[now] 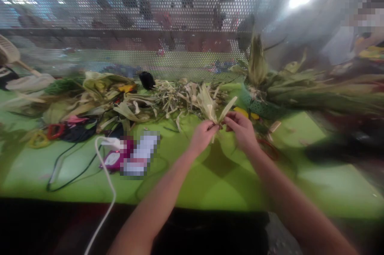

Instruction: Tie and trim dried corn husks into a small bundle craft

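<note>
My left hand (205, 137) is closed on the gathered base of a bundle of dried corn husks (207, 103), whose pale strips fan upward. Beside it, my right hand (241, 129) pinches a single husk strip (229, 107) that leans up and to the right, near the base of the bundle. The fingertips of both hands almost meet. Behind them, loose husk scraps (171, 97) lie in a heap on the green table (195, 187). The exact grip of the right fingertips is partly hidden.
Left of my arms lie a blurred phone (142, 153) and a magenta power strip (112, 161) with a white cable (109, 183). Scissors with red handles (55, 131) rest farther left. A green basket (258, 103) with husks stands at the right. A perforated metal screen (192, 19) rises behind.
</note>
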Demonstrator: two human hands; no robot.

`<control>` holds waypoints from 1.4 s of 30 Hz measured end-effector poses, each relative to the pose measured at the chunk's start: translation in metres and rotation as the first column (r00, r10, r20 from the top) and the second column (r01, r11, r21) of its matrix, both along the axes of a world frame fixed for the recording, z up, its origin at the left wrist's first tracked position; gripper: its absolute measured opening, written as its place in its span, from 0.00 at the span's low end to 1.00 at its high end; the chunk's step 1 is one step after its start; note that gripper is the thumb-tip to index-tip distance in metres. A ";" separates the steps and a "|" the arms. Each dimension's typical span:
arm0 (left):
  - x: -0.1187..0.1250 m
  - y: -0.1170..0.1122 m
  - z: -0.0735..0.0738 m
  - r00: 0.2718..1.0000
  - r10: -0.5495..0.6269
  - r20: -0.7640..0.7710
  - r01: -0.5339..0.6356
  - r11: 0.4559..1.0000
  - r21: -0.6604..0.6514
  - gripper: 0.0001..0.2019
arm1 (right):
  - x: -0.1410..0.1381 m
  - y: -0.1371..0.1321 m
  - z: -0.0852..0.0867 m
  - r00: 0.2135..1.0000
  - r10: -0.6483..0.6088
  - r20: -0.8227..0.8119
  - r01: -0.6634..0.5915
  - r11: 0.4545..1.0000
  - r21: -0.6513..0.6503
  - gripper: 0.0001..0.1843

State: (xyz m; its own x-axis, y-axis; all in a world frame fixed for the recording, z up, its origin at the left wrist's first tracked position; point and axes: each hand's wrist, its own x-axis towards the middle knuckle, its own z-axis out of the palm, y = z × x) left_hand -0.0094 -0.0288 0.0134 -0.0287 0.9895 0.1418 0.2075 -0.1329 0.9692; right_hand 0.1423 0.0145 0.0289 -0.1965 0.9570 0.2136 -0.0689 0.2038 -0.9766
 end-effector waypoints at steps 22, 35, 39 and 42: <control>-0.007 -0.003 0.005 0.914 0.019 -0.406 -0.027 1.000 -0.015 0.09 | 0.017 0.001 0.011 0.821 -0.050 0.568 -0.297 0.813 0.501 0.07; -0.005 -0.003 0.002 0.827 0.035 -0.561 0.010 0.997 0.076 0.06 | 0.010 -0.007 0.004 0.710 -0.134 0.691 -0.318 0.815 0.485 0.05; -0.006 -0.001 0.001 0.818 0.055 -0.572 -0.021 0.998 0.065 0.06 | 0.008 -0.011 0.008 0.725 -0.097 0.682 -0.372 0.778 0.506 0.09; -0.006 -0.002 0.005 0.800 0.042 -0.599 -0.019 0.999 0.044 0.07 | 0.007 -0.014 0.011 0.731 -0.096 0.676 -0.377 0.768 0.517 0.12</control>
